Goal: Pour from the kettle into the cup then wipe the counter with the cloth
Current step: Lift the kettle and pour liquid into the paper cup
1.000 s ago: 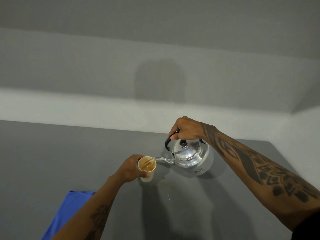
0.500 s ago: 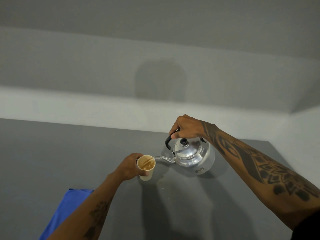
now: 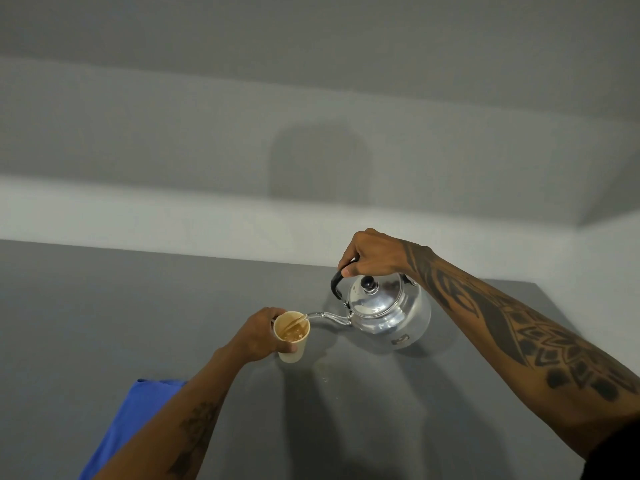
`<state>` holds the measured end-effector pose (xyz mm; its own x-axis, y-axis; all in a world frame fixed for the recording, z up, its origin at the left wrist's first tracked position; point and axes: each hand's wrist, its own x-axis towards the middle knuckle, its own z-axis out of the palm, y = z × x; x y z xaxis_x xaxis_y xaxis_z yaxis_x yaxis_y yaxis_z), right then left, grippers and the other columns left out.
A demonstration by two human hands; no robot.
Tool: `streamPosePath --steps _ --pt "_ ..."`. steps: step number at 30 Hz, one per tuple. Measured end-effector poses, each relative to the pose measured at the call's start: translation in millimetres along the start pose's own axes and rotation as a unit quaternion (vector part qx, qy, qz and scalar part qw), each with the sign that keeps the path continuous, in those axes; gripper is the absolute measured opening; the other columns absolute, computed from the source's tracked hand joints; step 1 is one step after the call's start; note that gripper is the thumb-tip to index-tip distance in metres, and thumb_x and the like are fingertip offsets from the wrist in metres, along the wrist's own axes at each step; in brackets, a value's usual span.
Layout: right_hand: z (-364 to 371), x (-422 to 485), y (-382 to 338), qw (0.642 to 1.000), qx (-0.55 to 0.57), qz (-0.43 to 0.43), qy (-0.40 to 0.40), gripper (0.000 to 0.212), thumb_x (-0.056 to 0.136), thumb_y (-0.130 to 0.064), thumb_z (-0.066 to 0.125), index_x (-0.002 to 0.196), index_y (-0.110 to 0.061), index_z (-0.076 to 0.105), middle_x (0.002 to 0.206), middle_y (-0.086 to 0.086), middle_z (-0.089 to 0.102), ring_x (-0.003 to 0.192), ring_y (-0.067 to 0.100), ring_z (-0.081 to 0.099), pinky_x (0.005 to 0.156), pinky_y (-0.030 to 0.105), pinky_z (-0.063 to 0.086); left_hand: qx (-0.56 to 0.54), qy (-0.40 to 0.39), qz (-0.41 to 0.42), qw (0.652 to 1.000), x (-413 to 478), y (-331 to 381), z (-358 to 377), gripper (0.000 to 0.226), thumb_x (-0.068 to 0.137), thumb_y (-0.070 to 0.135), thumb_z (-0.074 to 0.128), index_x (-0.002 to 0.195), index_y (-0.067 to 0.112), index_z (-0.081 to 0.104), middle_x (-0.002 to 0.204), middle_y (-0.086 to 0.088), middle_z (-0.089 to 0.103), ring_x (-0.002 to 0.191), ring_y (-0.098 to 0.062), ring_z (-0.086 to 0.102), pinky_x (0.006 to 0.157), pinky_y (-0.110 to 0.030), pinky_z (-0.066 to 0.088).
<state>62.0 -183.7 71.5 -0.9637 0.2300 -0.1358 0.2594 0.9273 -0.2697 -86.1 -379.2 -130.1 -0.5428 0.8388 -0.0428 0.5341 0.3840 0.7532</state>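
Note:
A shiny metal kettle (image 3: 388,311) with a black lid knob hangs tilted to the left above the grey counter (image 3: 104,306). My right hand (image 3: 372,256) grips its black handle from above. The thin spout reaches over the rim of a cream paper cup (image 3: 292,341), and a brown stream runs into the brown liquid inside. My left hand (image 3: 259,336) wraps the cup from the left and holds it on the counter. A blue cloth (image 3: 128,420) lies at the near left, partly hidden under my left forearm.
A few small drops (image 3: 323,372) glint on the counter just right of the cup. A pale ledge and grey wall (image 3: 173,223) close the counter's far side. The counter's right edge runs down past my right forearm.
The kettle and my right hand have risen slightly and the kettle sits a little less tilted. The stream still runs into the cup, and the cup and my left hand stay in place.

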Motion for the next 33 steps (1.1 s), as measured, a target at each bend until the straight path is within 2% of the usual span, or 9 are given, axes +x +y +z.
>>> streamPosePath --steps 8,12,16,20,22,25,26,29,33 --pt "1 -1 2 1.000 0.001 -0.007 0.009 0.023 0.087 -0.021 0.065 0.107 -0.013 0.075 0.104 0.004 0.075 0.064 0.000 0.053 0.058 0.011 0.034 0.002 -0.006 -0.005 1.000 -1 1 0 0.063 0.055 0.035 0.090 0.106 0.032 0.053 0.107 0.006 0.058 0.094 -0.011 0.057 0.075 -0.021 0.046" --pt "4 -2 4 1.000 0.013 -0.006 0.011 0.024 0.087 -0.020 0.064 0.107 -0.012 0.074 0.106 0.004 0.074 0.079 0.011 0.061 0.064 0.013 0.040 0.002 -0.006 -0.004 1.000 -1 2 0 0.063 0.054 0.035 0.090 0.107 0.031 0.054 0.107 0.006 0.059 0.095 -0.011 0.057 0.077 -0.022 0.047" --pt "11 -3 13 0.999 0.049 0.000 0.014 0.021 0.085 -0.021 0.066 0.103 -0.017 0.076 0.102 0.001 0.076 0.088 0.015 0.065 0.078 0.026 0.051 0.009 -0.012 -0.011 1.000 -1 2 0 0.066 0.054 0.039 0.089 0.108 0.034 0.051 0.110 0.006 0.057 0.096 -0.011 0.057 0.080 -0.023 0.047" --pt "22 -6 26 0.994 0.107 0.012 0.025 0.017 0.084 -0.022 0.068 0.098 -0.020 0.077 0.093 -0.003 0.075 0.085 0.011 0.063 0.076 0.025 0.048 0.018 -0.022 -0.019 0.999 -1 7 -1 0.067 0.057 0.037 0.088 0.111 0.031 0.049 0.115 0.003 0.057 0.099 -0.015 0.056 0.083 -0.027 0.048" --pt "26 -8 33 0.990 0.136 0.023 0.035 0.014 0.084 -0.023 0.068 0.094 -0.019 0.077 0.088 -0.002 0.074 0.085 0.015 0.064 0.077 0.029 0.049 0.034 -0.039 -0.034 0.998 -1 10 -5 0.076 0.056 0.041 0.088 0.118 0.026 0.047 0.124 -0.002 0.056 0.105 -0.016 0.056 0.088 -0.031 0.050" --pt "30 -12 44 0.983 0.173 0.038 0.044 0.012 0.083 -0.024 0.069 0.089 -0.016 0.076 0.082 -0.002 0.071 0.078 0.010 0.062 0.074 0.027 0.048 0.079 -0.096 -0.076 0.989 6 22 -17 0.126 0.039 0.065 0.083 0.141 0.018 0.028 0.144 -0.008 0.039 0.125 -0.026 0.045 0.101 -0.039 0.043" --pt "31 -14 47 0.981 0.182 0.043 0.049 0.012 0.083 -0.025 0.070 0.088 -0.014 0.075 0.083 0.000 0.072 0.079 0.011 0.063 0.076 0.030 0.050 0.095 -0.107 -0.088 0.986 12 28 -22 0.132 0.037 0.066 0.083 0.145 0.018 0.022 0.148 -0.009 0.033 0.130 -0.028 0.040 0.105 -0.040 0.040" --pt "32 -16 56 0.976 0.202 0.059 0.061 0.014 0.081 -0.026 0.072 0.087 -0.012 0.074 0.089 0.006 0.074 0.089 0.021 0.067 0.083 0.036 0.053 0.138 -0.089 -0.053 0.985 30 66 -40 0.108 0.061 0.043 0.085 0.146 0.017 0.025 0.149 -0.010 0.032 0.133 -0.029 0.037 0.107 -0.038 0.038" --pt "26 -21 66 0.969 0.222 0.078 0.073 0.013 0.079 -0.026 0.075 0.085 -0.015 0.073 0.087 0.004 0.074 0.088 0.021 0.069 0.078 0.034 0.054 0.120 -0.093 0.015 0.988 54 137 -54 0.088 0.065 0.031 0.085 0.138 0.017 0.039 0.130 -0.001 0.049 0.115 -0.019 0.049 0.095 -0.030 0.043"
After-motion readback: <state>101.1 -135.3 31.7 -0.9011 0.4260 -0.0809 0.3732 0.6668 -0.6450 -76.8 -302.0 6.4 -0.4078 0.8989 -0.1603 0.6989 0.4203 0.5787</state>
